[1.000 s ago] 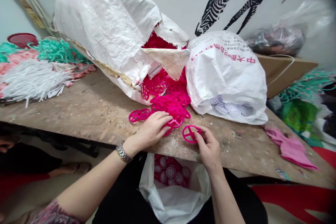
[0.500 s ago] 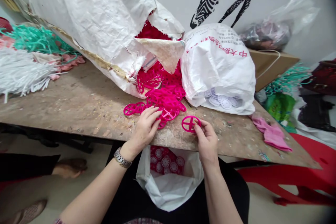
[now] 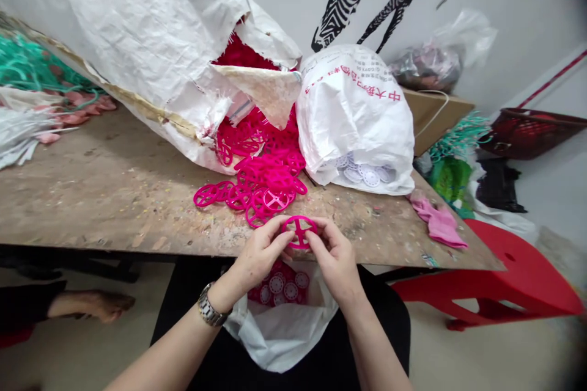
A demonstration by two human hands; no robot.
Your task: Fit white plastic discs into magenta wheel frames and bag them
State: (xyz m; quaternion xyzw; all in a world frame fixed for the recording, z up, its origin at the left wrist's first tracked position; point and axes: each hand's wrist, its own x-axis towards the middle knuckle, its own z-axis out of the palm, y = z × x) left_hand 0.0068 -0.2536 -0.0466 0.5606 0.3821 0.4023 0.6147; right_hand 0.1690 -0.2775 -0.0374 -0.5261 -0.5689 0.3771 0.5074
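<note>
left hand [image 3: 259,256], right hand [image 3: 338,259]: fingers pinching opposite sides of pink four-spoked ring [image 3: 299,233] | near bench [image 3: 137,195] front edge | pink ring pile [image 3: 275,176] farther back

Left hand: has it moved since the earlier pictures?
Yes: against the pink pile, the left hand has moved rightward and toward the front edge of the table.

The top edge crops the large white woven sack [image 3: 137,30] and black-and-white zebra picture [image 3: 342,6]; the sack's torn flap [image 3: 270,95] hides some bright pink spoked plastic rings [image 3: 275,176]. Fine grey print [image 3: 364,70] on the red-lettered white plastic bag [image 3: 358,125] is largely too small to read.
</note>
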